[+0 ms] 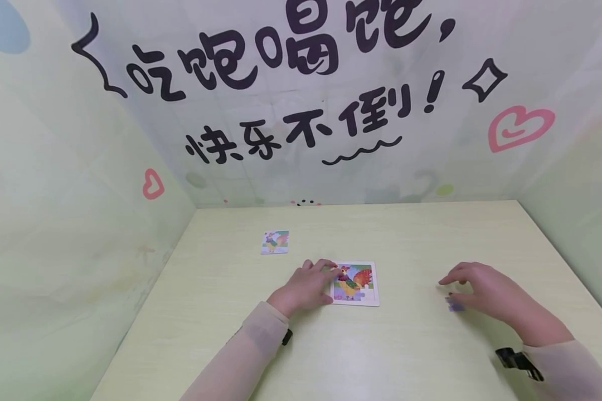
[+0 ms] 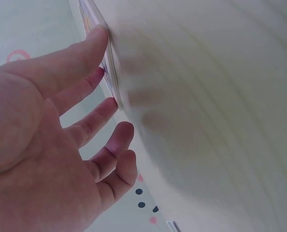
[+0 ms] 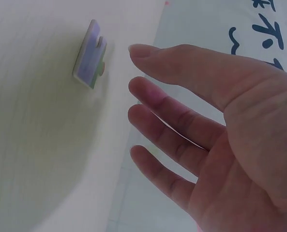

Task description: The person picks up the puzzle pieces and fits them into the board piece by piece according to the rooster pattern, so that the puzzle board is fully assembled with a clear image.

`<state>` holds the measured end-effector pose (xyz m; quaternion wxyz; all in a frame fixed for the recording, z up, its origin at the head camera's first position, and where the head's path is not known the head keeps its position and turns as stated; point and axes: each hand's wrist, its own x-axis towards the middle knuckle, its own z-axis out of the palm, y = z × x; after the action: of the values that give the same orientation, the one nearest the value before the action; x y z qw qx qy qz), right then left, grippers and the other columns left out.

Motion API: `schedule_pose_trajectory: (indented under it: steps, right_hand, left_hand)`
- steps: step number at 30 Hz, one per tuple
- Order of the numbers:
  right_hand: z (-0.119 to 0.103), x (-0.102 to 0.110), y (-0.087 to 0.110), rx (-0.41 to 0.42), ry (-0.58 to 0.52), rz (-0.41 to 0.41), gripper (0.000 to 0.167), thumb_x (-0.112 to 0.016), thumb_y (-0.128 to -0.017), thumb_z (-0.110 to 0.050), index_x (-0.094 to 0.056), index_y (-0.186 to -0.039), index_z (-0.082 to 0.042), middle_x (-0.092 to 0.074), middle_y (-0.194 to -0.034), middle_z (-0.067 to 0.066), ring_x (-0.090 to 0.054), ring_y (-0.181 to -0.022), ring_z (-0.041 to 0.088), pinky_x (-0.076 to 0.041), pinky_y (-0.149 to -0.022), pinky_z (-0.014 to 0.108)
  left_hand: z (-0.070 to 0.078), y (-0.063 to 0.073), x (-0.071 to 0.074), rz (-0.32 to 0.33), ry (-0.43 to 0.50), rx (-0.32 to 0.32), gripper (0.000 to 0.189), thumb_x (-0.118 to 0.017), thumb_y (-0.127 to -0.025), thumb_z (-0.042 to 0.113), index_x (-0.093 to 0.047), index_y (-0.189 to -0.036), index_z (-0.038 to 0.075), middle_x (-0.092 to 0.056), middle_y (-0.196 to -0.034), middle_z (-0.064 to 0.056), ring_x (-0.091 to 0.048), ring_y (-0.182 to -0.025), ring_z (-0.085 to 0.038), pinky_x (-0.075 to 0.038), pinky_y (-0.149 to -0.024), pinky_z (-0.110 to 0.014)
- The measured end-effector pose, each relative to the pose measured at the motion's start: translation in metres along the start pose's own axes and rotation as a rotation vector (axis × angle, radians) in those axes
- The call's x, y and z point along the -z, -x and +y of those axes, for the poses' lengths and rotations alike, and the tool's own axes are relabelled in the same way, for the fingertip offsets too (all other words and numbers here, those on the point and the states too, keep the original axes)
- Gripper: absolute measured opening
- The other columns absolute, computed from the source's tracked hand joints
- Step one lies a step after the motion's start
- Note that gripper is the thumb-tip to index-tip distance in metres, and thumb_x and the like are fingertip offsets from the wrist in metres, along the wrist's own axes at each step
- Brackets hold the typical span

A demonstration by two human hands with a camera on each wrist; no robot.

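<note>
A jigsaw puzzle (image 1: 352,281) of a colourful rooster lies in a white frame on the table, with a bare gap at its lower right corner. My left hand (image 1: 308,284) rests at the frame's left side, thumb at the lower edge and index finger reaching over the picture. In the left wrist view, the thumb and two fingertips meet the frame's edge (image 2: 113,72), while the other fingers curve loosely. Over at the right, my right hand (image 1: 489,292) hovers beside a loose purple puzzle piece (image 3: 89,55) with a bit of green. Its fingers are spread and hold nothing.
A small rooster picture card (image 1: 275,242) lies farther back on the left of the pale wooden table (image 1: 406,345). Printed cloth walls (image 1: 301,178) with black lettering enclose the table at the back and both sides.
</note>
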<state>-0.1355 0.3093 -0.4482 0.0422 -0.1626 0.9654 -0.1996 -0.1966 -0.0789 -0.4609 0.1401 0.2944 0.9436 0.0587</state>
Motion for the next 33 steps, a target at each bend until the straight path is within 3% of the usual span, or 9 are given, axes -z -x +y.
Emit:
schedule_pose_trajectory:
  steps: [5,13,22,33]
  right_hand:
    - [0.005,0.0,0.004,-0.008,0.004,-0.027,0.03,-0.087,-0.08,-0.02,-0.08,-0.109,-0.016,-0.074,-0.11,0.003,-0.069,-0.098,0.028,-0.057,-0.083,0.047]
    - [0.013,-0.004,0.01,-0.001,-0.029,-0.061,0.027,-0.086,-0.081,-0.03,-0.081,-0.105,-0.02,-0.075,-0.108,-0.003,-0.065,-0.093,0.016,-0.054,-0.075,0.031]
    - [0.017,-0.01,0.015,0.022,-0.027,-0.031,0.029,-0.088,-0.076,-0.016,-0.081,-0.104,-0.019,-0.075,-0.105,-0.006,-0.068,-0.094,0.018,-0.056,-0.078,0.031]
    - [0.021,-0.011,0.02,0.122,-0.053,0.002,0.028,-0.085,-0.078,-0.01,-0.082,-0.103,-0.022,-0.074,-0.099,-0.013,-0.064,-0.089,0.002,-0.055,-0.074,0.025]
  left_hand:
    - [0.0,-0.001,-0.001,0.001,-0.002,0.0,0.072,-0.078,-0.092,0.035,-0.045,-0.157,0.033,-0.038,-0.164,0.006,-0.046,-0.125,-0.024,-0.046,-0.099,-0.041]
    - [0.002,0.001,0.001,-0.005,0.0,0.011,0.072,-0.077,-0.093,0.035,-0.045,-0.157,0.032,-0.038,-0.164,0.006,-0.045,-0.125,-0.024,-0.046,-0.098,-0.04]
    - [0.003,0.001,0.002,-0.009,0.006,0.013,0.072,-0.078,-0.092,0.034,-0.045,-0.156,0.033,-0.038,-0.163,0.006,-0.045,-0.127,-0.024,-0.046,-0.099,-0.041]
    - [0.002,0.0,0.001,-0.006,0.004,0.015,0.072,-0.078,-0.092,0.035,-0.045,-0.156,0.033,-0.038,-0.163,0.006,-0.045,-0.128,-0.024,-0.045,-0.1,-0.041]
